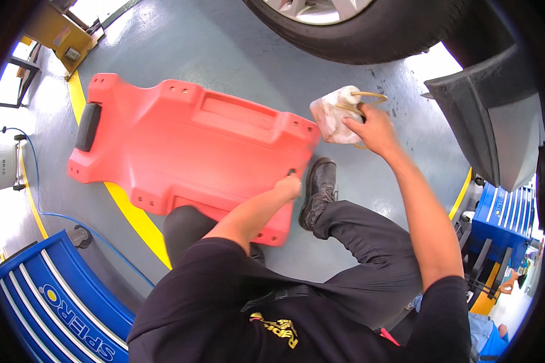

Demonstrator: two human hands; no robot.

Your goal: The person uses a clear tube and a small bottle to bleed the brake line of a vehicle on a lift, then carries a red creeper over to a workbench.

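Note:
A red mechanic's creeper [224, 139] with a dark headrest pad [88, 127] lies in front of me, slanting across to the left. At its right end, my left hand [289, 185] is closed on the creeper's edge beside a small dark hole; its fingers are mostly hidden. My right hand [372, 128] grips a stained white plastic bottle [336, 115] just past that end. Yellowish thin tubing [369, 95] loops from the bottle's top and around it. The bottle is tilted, and I cannot tell whether it touches the floor.
A car wheel [369, 36] stands at the top, with a dark body panel [490, 115] to its right. Blue tool cabinets stand at lower left [60, 302] and right [505, 209]. A blue hose [97, 233] crosses the floor. My shoe [320, 190] is beside the creeper.

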